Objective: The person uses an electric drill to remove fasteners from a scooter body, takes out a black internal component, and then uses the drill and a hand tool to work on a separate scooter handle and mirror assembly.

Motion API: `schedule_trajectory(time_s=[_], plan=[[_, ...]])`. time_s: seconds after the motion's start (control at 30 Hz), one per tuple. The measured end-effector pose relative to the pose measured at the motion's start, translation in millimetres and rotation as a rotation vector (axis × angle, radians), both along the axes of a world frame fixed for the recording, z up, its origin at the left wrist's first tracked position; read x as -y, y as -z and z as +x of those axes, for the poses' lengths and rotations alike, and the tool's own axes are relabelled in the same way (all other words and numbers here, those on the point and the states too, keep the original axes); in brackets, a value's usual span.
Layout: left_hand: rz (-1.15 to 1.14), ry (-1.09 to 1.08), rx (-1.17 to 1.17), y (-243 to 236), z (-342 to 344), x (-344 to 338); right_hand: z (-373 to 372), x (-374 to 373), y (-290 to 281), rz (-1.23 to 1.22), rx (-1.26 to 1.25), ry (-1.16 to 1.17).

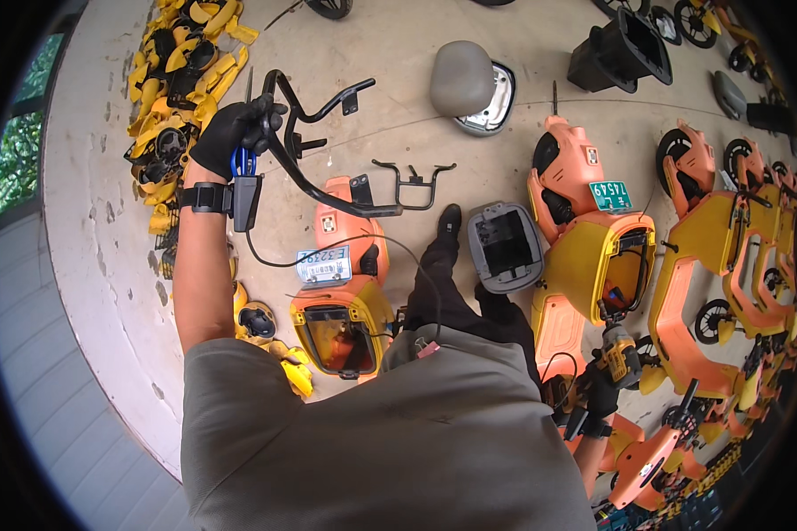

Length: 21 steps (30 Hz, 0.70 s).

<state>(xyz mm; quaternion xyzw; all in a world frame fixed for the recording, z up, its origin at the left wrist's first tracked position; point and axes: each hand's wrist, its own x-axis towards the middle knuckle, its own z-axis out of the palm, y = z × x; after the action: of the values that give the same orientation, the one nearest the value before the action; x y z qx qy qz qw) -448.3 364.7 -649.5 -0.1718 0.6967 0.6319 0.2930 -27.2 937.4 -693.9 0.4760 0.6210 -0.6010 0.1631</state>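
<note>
Fingers (262,115) of the left hand (226,137), in a black glove, are curled snugly around one side of a bent black metal frame (297,179). The held frame is up in front of the person, on the left, and its bars stick out to the right of the hand. Something blue (243,162) shows by the palm, but I cannot tell what it is. A black box (246,203) is on the left wrist, and a thin black cord (282,265) loops away from it. The right hand (600,394) wears a black glove too. It is wrapped around the grip of a yellow and black drill (622,356), low on the right; some of its fingers are hidden, so I cannot tell how each one sits. The drill's nose points up toward the yellow box (580,270) of an orange scooter (571,177). A smaller metal frame (416,183), black too, lies on the floor, right of the held one. A grey tray (514,281) is near the person's shoe (450,219). A grey seat (461,78) is farther out, and a black bin (609,57) is right of that seat. Yellow parts (205,84) lie in a pile on the left.
</note>
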Motion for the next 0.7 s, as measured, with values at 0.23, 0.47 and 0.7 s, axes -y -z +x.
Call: schedule_trajectory(time_s=[0.23, 0.47, 0.7], plan=[[0.246, -0.421, 0.100, 149, 9, -37, 3, 18, 13, -0.021, -0.022, 0.022], [-0.164, -0.290, 0.093, 267, 60, -98, 10, 44, -9, 0.080, 0.106, 0.009], [-0.694, 0.159, -0.043, 383, 115, -114, -4, 72, -25, 0.061, 0.233, 0.088]])
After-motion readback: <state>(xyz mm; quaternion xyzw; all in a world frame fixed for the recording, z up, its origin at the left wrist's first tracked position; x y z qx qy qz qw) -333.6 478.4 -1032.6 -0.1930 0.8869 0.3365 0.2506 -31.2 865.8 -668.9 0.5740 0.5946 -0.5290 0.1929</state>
